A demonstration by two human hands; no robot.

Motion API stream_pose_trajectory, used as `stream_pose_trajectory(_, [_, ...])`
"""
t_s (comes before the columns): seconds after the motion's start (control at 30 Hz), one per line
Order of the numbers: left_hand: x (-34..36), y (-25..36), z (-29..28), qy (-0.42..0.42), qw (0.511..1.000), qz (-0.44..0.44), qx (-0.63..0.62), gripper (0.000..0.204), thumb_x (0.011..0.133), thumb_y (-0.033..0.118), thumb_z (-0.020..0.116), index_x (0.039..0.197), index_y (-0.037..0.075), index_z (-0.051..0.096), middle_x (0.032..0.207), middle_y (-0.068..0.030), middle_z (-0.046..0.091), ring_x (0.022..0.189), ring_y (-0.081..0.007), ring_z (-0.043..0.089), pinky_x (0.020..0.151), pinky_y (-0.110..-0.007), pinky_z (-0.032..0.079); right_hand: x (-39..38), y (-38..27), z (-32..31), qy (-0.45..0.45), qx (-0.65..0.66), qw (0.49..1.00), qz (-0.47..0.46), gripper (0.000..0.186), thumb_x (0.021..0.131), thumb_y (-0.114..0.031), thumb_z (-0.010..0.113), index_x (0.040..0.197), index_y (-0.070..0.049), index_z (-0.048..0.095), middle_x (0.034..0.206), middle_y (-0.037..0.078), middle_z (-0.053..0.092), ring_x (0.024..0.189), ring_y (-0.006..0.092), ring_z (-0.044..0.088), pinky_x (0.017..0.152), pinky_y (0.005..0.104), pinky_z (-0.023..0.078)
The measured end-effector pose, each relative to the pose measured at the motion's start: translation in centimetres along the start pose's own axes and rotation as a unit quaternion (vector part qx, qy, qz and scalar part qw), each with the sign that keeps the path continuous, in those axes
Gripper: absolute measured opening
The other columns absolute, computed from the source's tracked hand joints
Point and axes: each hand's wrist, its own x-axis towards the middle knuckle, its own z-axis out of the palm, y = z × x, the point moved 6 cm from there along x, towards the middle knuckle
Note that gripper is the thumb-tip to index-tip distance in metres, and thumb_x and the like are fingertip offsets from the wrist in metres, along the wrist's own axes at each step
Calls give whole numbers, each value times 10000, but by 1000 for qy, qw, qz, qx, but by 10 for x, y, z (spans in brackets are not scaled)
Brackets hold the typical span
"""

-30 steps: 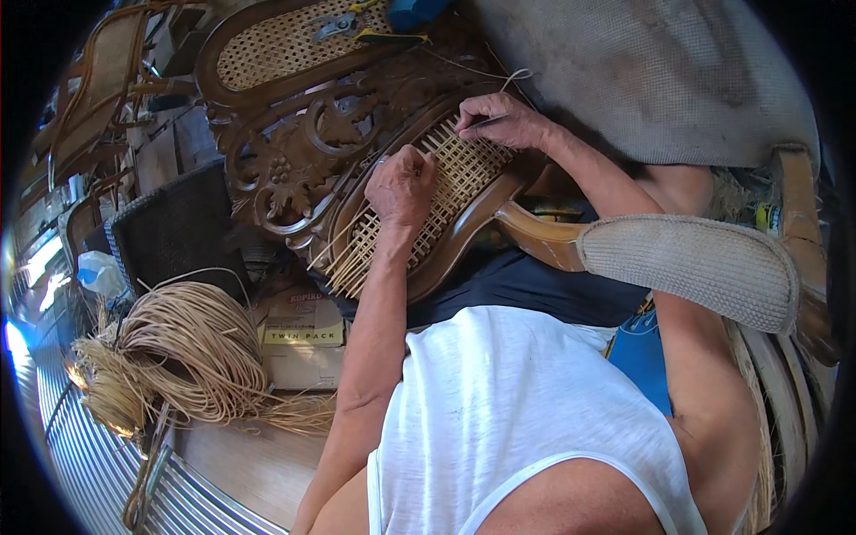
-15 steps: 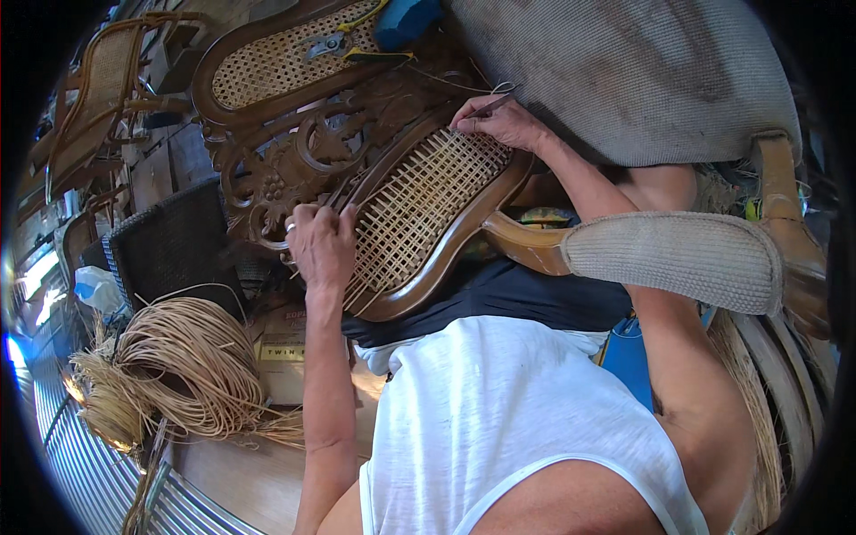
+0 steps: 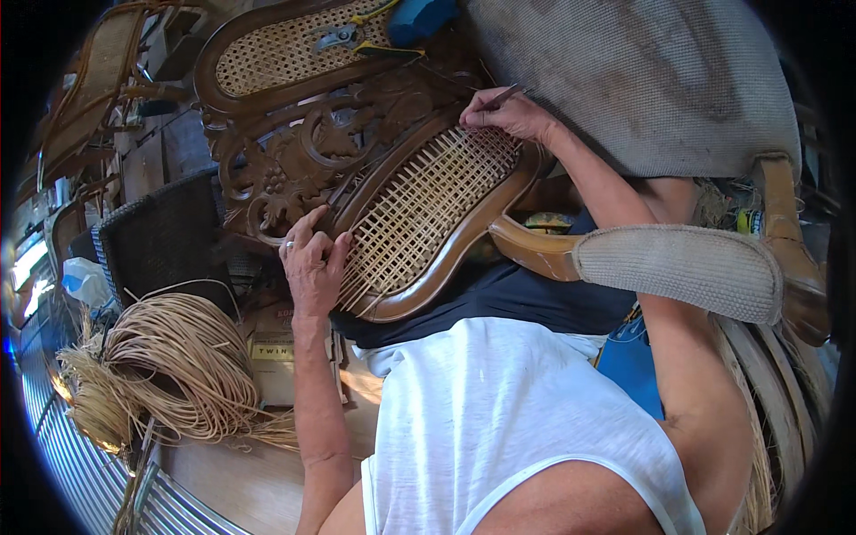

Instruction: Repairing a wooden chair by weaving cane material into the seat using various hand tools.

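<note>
My right hand [image 3: 497, 115] is closed on a thin dark pointed tool [image 3: 505, 95] at the upper right end of a cane panel [image 3: 427, 206], whose loose strand ends stick out along its edges in a curved brown wooden frame [image 3: 453, 261]. My left hand [image 3: 313, 256], a ring on one finger, lies at the panel's lower left edge with its fingers apart, by the frame and some of the strands. Beside them is carved dark openwork wood [image 3: 281, 174].
Pliers [image 3: 339, 38] and a blue object [image 3: 412, 20] lie on an upper cane panel [image 3: 263, 62]. A padded seat [image 3: 624, 85] and armrest [image 3: 678, 267] stand right. A dark woven piece [image 3: 169, 250], rattan coils [image 3: 178, 361], cardboard [image 3: 272, 339] and stacked chair frames [image 3: 94, 94] are left.
My left hand has moved down and left from over the weave to its edge, with its fingers now spread. My right hand stays at the far end; the tool in it now points up.
</note>
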Motion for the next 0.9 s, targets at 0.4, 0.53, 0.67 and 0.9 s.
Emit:
stream_pose_trajectory(0.4, [0,-3,-2,19,1000,-8,-17,295,869,159,779,693,49,569,1322,-64,663,1215,-254,567,1009,-415,356,-1,-19,20,-31,-139,989,-42,261,896,-297,760,993,-56,754,948,52,746,918,138,676,879,298,510])
stream_pose_trajectory(0.53, [3,-1,-1,16,1000,-11,-20,303,866,159,781,689,51,559,1320,-64,664,1221,-258,567,1009,-420,361,7,-22,20,-78,-168,981,-54,252,891,-288,760,985,-54,755,930,43,742,893,131,672,848,301,518])
stream_pose_trajectory(0.67, [1,-3,0,20,1000,1,-22,305,864,182,779,704,65,548,1311,-47,659,1210,-280,570,1022,-439,347,20,-12,-5,-32,-108,994,1,228,872,-255,762,975,-52,761,881,29,733,887,112,672,798,297,530])
stream_pose_trajectory(0.9, [1,-6,1,20,999,-18,-31,326,860,178,788,693,61,534,1295,-54,669,1194,-279,575,1025,-438,348,5,-19,-14,12,-183,982,-35,251,864,-290,779,992,-75,775,920,43,753,897,153,684,864,328,528])
